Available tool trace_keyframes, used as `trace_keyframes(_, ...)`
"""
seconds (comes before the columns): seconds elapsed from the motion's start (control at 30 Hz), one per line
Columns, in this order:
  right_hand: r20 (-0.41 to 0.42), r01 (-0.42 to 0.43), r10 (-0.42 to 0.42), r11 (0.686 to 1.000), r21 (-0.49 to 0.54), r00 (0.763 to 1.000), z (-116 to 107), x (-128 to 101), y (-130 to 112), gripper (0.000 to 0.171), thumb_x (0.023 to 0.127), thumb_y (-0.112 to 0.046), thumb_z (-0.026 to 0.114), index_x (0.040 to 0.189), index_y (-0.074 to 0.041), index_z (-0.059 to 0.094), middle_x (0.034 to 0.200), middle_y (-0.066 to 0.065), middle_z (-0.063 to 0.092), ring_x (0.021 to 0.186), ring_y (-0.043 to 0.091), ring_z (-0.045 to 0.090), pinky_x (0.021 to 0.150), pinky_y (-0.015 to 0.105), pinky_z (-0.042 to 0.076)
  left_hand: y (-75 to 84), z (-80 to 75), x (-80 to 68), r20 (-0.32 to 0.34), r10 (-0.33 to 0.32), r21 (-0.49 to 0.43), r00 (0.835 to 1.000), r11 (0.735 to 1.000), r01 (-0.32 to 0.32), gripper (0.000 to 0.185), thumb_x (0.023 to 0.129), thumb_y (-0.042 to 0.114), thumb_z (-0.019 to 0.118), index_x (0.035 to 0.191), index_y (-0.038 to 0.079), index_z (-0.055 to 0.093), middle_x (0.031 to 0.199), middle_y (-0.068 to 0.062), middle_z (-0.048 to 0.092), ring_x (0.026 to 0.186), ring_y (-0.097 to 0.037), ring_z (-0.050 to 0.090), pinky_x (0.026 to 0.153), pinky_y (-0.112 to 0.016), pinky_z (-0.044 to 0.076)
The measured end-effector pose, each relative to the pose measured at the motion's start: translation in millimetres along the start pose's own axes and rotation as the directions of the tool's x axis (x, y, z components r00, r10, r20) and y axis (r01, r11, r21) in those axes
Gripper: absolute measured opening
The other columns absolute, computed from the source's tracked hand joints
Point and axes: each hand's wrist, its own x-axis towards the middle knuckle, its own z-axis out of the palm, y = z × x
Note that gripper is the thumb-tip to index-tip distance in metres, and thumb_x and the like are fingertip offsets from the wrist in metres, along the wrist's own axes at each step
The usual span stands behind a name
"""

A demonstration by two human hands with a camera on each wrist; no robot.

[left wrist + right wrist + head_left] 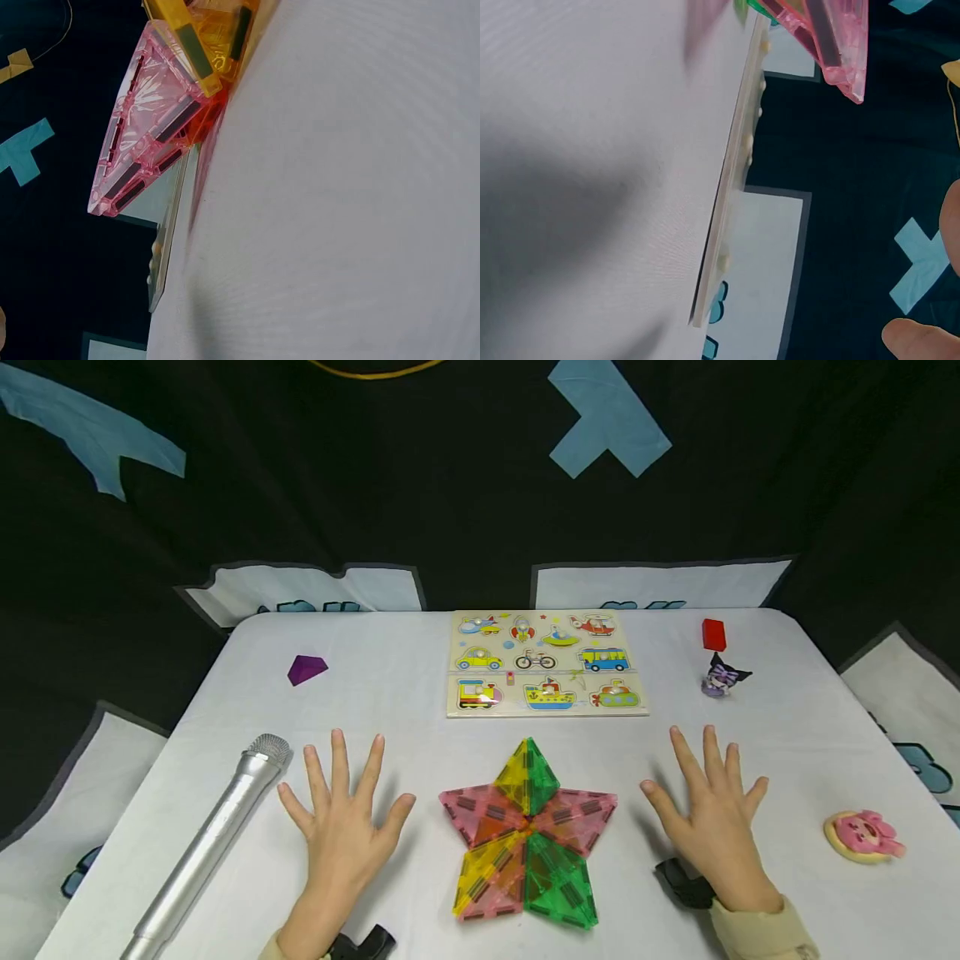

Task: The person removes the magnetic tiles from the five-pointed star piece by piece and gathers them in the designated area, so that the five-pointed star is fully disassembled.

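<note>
Both of my hands lie flat on the white table [390, 693], fingers spread and straight, holding nothing. My left hand [341, 827] rests just left of the star of magnetic tiles [527, 831], and my right hand [712, 822] rests just right of it; neither touches the star. It sits between them near the table's front edge, built of clear pink, yellow, orange and green triangles, with its top point towards the vehicle puzzle board [546, 663] farther back at the middle. From my left wrist I see a pink tile [142, 142] and a yellow one [199, 37] edge-on; from my right wrist a pink tile corner [840, 45] and the thin side of the puzzle board [731, 195]. A silver microphone [210, 843] lies aslant just left of my left hand. A purple gem [306, 669] sits far left, a red block [713, 634] and a small dark-eared figure [722, 678] far right, and a pink round toy [862, 835] well right of my right hand.
</note>
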Motion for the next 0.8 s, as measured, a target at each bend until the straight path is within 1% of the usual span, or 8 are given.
trace_keyframes(0.2, 0.012, -0.004, 0.003, 1.000, 0.022, 1.000, 1.3, -0.6, -1.8, 0.072, 0.085, -0.043, 0.058, 0.144, -0.017, 0.026, 0.144, 0.028, 0.014, 0.127, 0.052, 0.002, 0.087, 0.070, -0.012, -0.3, 1.7, -1.0, 0.023, -0.001, -0.024, 1.000, 1.000, 0.002, 0.071, 0.085, 0.063, 0.040, 0.143, 0.024, 0.029, 0.150, -0.013, 0.005, 0.133, -0.036, -0.010, 0.095, -0.061, -0.014)
trace_keyframes(0.37, 0.032, 0.006, -0.009, 0.997, 0.080, 0.999, 0.9, -0.7, -2.7, 0.071, 0.085, -0.038, 0.061, 0.144, -0.017, 0.026, 0.144, 0.027, 0.015, 0.127, 0.052, 0.012, 0.090, 0.071, -0.003, 2.1, 9.2, -2.0, 0.074, 0.045, -0.161, 0.996, 0.986, -0.033, 0.067, 0.087, 0.053, 0.047, 0.143, 0.022, 0.029, 0.147, -0.017, 0.016, 0.134, -0.037, 0.000, 0.096, -0.061, -0.009)
trace_keyframes(0.47, 0.043, 0.024, -0.030, 0.990, 0.141, 0.999, 0.7, -1.5, -5.1, 0.063, 0.085, -0.031, 0.063, 0.140, -0.016, 0.035, 0.127, 0.020, 0.043, 0.105, 0.034, 0.047, 0.087, 0.053, 0.033, 8.8, 17.2, -5.2, 0.153, 0.127, -0.358, 0.980, 0.932, -0.065, 0.069, 0.085, 0.041, 0.058, 0.143, 0.018, 0.029, 0.141, -0.014, 0.034, 0.131, -0.033, 0.023, 0.098, -0.061, -0.003)
trace_keyframes(0.5, 0.066, 0.031, -0.044, 0.982, 0.185, 0.997, 0.9, -2.2, -6.8, 0.057, 0.086, -0.028, 0.063, 0.137, -0.015, 0.040, 0.115, 0.016, 0.051, 0.091, 0.026, 0.054, 0.077, 0.043, 0.042, 11.6, 19.8, -6.9, 0.187, 0.157, -0.436, 0.970, 0.898, -0.061, 0.069, 0.084, 0.038, 0.061, 0.143, 0.017, 0.029, 0.137, -0.013, 0.040, 0.127, -0.031, 0.032, 0.098, -0.061, -0.001)
trace_keyframes(0.57, 0.155, 0.055, -0.103, 0.956, 0.288, 0.982, 1.9, -4.6, -11.1, 0.043, 0.087, -0.024, 0.061, 0.127, -0.014, 0.049, 0.088, 0.004, 0.058, 0.062, 0.013, 0.051, 0.052, 0.030, 0.043, 17.1, 23.9, -10.4, 0.253, 0.208, -0.578, 0.945, 0.816, -0.025, 0.070, 0.083, 0.031, 0.066, 0.141, 0.015, 0.032, 0.125, -0.007, 0.054, 0.116, -0.023, 0.047, 0.099, -0.060, 0.002)
trace_keyframes(0.63, 0.320, 0.040, -0.193, 0.902, 0.429, 0.928, 3.8, -7.9, -16.5, 0.032, 0.090, -0.022, 0.058, 0.120, -0.015, 0.051, 0.071, -0.004, 0.057, 0.050, 0.007, 0.047, 0.044, 0.024, 0.040, 22.3, 26.0, -13.9, 0.313, 0.236, -0.682, 0.920, 0.730, 0.045, 0.067, 0.082, 0.027, 0.068, 0.139, 0.015, 0.036, 0.112, 0.000, 0.062, 0.106, -0.017, 0.054, 0.100, -0.059, 0.002)
trace_keyframes(0.7, 0.486, -0.031, -0.300, 0.826, 0.562, 0.821, 7.4, -12.2, -21.8, 0.031, 0.091, -0.022, 0.056, 0.121, -0.015, 0.050, 0.070, -0.003, 0.061, 0.050, 0.006, 0.050, 0.046, 0.025, 0.044, 25.9, 26.6, -16.6, 0.352, 0.238, -0.734, 0.905, 0.670, 0.110, 0.064, 0.081, 0.023, 0.069, 0.137, 0.016, 0.040, 0.105, 0.004, 0.064, 0.102, -0.015, 0.056, 0.101, -0.058, 0.003)
trace_keyframes(0.8, 0.640, -0.197, -0.398, 0.728, 0.656, 0.658, 13.1, -19.5, -27.9, 0.043, 0.090, -0.021, 0.057, 0.130, -0.016, 0.041, 0.080, 0.004, 0.062, 0.056, 0.008, 0.054, 0.051, 0.027, 0.047, 29.0, 26.9, -18.7, 0.369, 0.231, -0.773, 0.900, 0.614, 0.159, 0.060, 0.080, 0.019, 0.070, 0.134, 0.017, 0.044, 0.098, 0.006, 0.065, 0.101, -0.017, 0.056, 0.103, -0.056, 0.004)
